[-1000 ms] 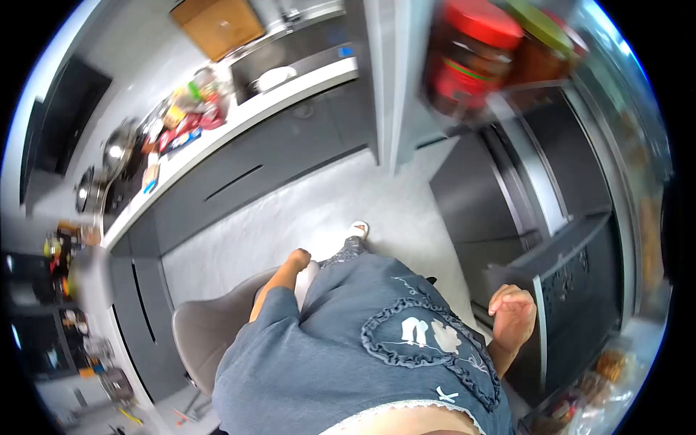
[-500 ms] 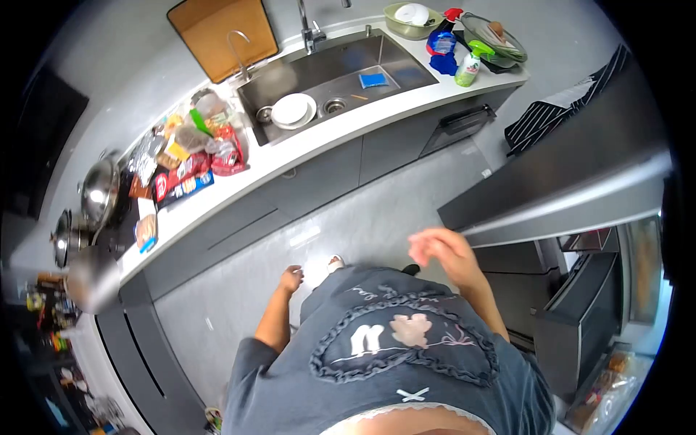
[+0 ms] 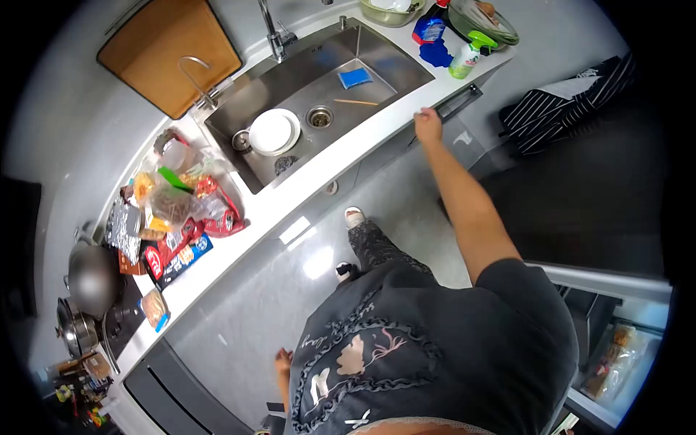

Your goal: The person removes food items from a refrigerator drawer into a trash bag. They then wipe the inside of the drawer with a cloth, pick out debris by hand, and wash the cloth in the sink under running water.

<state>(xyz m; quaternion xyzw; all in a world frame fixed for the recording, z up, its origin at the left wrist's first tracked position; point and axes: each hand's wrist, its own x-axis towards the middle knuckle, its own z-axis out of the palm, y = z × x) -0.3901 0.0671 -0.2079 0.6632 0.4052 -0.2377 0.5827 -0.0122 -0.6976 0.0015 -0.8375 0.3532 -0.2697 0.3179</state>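
My right hand [image 3: 428,127] is stretched forward, close to the front edge of the white countertop [image 3: 319,174], fingers curled in with nothing visible in them. I cannot tell whether it touches the edge. Low at my left side hangs my left hand [image 3: 283,360], partly hidden by my shirt; its fingers look loosely curled and empty. Ahead lies the steel sink [image 3: 246,94], holding stacked white plates [image 3: 270,131], a blue sponge cloth [image 3: 355,78], a dark scouring pad [image 3: 286,165] and a thin wooden stick [image 3: 356,102].
Packaged foods [image 3: 172,203] crowd the counter left of the sink, near a bread pack [image 3: 154,309] and pots [image 3: 75,328]. A green spray bottle [image 3: 464,64] stands at the right. A refrigerator drawer [image 3: 616,362] is open beside me; a striped apron [image 3: 558,116] hangs beyond.
My right hand has moved forward from near the refrigerator door to the counter edge. My body has turned and stepped nearer the sink. The left hand hangs lower in view.
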